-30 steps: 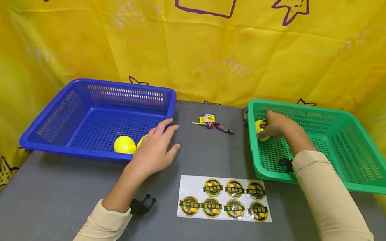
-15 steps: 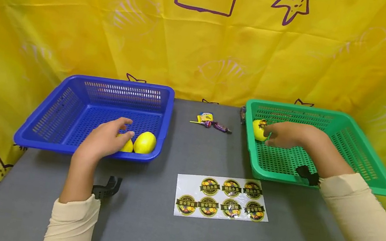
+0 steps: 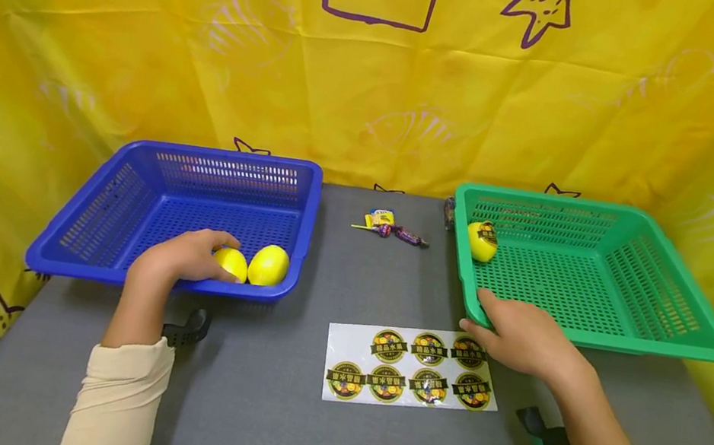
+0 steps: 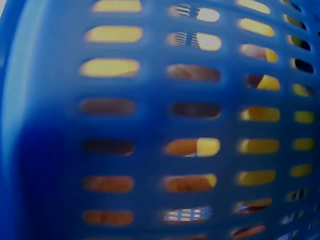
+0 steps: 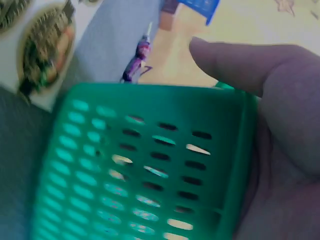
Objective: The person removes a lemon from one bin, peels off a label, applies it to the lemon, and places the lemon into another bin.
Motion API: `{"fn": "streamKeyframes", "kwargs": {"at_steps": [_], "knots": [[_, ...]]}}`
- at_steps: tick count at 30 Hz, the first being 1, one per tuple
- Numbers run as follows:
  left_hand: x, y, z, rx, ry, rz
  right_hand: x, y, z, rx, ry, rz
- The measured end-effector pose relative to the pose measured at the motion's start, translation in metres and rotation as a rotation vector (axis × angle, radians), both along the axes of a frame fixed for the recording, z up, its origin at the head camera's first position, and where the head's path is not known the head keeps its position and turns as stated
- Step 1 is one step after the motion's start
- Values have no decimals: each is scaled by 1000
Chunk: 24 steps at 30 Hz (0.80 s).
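Observation:
In the head view, my left hand [image 3: 178, 257] reaches over the near rim of the blue basket [image 3: 162, 284] and grips a lemon [image 3: 231, 263]. Right beside it lies a second lemon [image 3: 269, 265]. My right hand [image 3: 529, 339] is at the near left corner of the green basket [image 3: 643, 345], thumb and fingers apart with the rim between them. Its thumb [image 5: 235, 62] looks straight in the right wrist view; the other fingers are hidden there. A lemon with a dark round sticker [image 3: 482, 242] sits inside the green basket by its left wall.
A white sheet of round fruit stickers [image 3: 414, 369] lies on the grey table [image 3: 324, 441], close to my right hand. Farther back between the baskets are a lollipop [image 3: 383, 230], a yellow packet [image 3: 380, 217] and a purple wrapped candy [image 3: 410, 237]. A yellow curtain [image 3: 375, 102] hangs behind.
My right hand has left the stickered lemon and moved back to the green basket's near corner. My left hand has moved left from the right-hand lemon and now holds the other one.

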<state>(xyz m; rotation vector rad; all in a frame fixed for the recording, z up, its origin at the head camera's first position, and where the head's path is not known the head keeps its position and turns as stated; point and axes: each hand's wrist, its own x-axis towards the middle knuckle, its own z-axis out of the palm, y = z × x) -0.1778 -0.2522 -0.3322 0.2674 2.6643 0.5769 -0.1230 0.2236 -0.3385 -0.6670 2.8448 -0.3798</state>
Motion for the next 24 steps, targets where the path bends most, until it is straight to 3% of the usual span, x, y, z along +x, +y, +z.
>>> {"fn": "streamKeyframes", "kwargs": {"at_steps": [6,17,24], "knots": [[-3,4,-2,-16,-3,-15,4,-3,-11,-24,151,-78],[-6,5,-3,-34,-15,13,3,-4,-15,-13,208,-104],[-6,5,-5,5,151,26,4,-4,-16,-14,197,-109]]}}
